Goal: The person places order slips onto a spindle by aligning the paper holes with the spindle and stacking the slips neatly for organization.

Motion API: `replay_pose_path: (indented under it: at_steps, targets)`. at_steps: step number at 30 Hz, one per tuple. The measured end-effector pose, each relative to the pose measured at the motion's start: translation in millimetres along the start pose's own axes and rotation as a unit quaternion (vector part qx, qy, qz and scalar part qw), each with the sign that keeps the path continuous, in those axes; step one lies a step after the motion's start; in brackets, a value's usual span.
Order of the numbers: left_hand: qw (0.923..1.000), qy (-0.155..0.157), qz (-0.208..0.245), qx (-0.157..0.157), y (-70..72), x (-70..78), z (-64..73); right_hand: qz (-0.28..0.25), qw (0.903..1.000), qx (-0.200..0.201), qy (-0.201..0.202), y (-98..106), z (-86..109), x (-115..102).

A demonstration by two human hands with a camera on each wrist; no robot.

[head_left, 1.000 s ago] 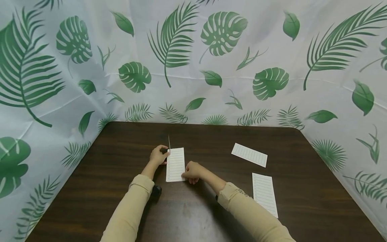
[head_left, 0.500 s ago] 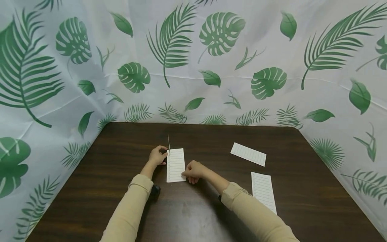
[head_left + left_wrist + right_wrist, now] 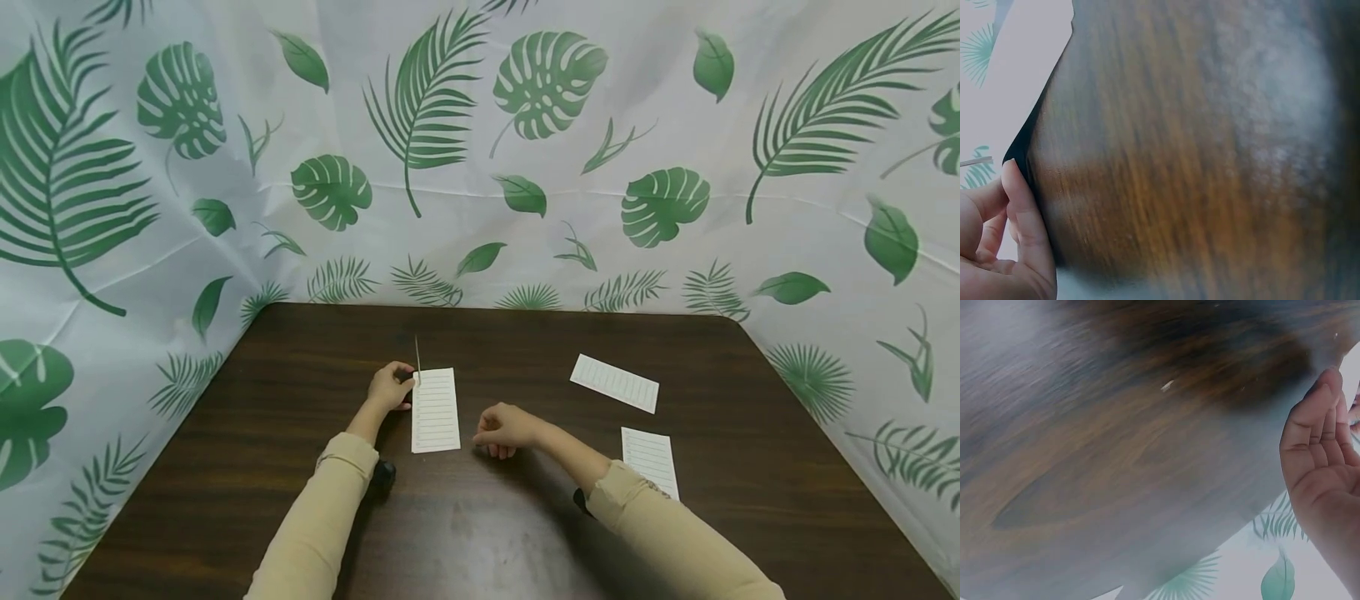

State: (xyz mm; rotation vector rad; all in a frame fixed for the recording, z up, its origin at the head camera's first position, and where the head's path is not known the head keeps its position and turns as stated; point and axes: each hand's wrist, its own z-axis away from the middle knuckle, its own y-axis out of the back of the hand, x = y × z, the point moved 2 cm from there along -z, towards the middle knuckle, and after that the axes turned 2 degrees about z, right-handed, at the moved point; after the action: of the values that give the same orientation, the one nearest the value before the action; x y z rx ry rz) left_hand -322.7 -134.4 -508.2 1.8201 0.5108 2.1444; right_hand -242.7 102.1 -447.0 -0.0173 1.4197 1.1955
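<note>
Landmark: the middle sheet [image 3: 435,412], lined, flat on the dark table [image 3: 465,533]. Left to right:

Left hand [image 3: 387,388] at the middle sheet's left edge, near its far corner. Thumb and finger look pinched on that edge; the other fingers are bent.

Thin strip [image 3: 417,354] rises at the middle sheet's far-left corner, by the thumb. Could be paper seen edge-on; can't tell, nor whether it's gripped.

The middle sheet itself looks like paper or thin card, maybe more than one layer. Should be very light, bendy, easy to crease, likely to skate on the smooth tabletop. Best hold: light pinch on an edge or corner, or a flat press.

Right hand [image 3: 507,427] just right of the middle sheet, near its close end, not touching. Fingers loosely curled, nothing visible in them.

Far sheet [image 3: 615,383] lies askew, well right of the middle sheet. Near sheet [image 3: 650,461], also right, closer to the person, is partly under the right sleeve [image 3: 660,537] in view.
</note>
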Motion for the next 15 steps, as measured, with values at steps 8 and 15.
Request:
replay_pose_path:
  at_steps: [8, 15]
  targets:
    - [0.9996, -0.019, 0.020, 0.006, -56.7, -199.8, -193.4, 0.024, 0.9996, -0.002, 0.016, 13.7, 22.0, 6.9]
    - [0.9997, -0.016, 0.019, 0.006, -67.6, -245.4, -238.6, 0.047, 0.9979, 0.005, 0.044, 28.5, 39.2, 16.0]
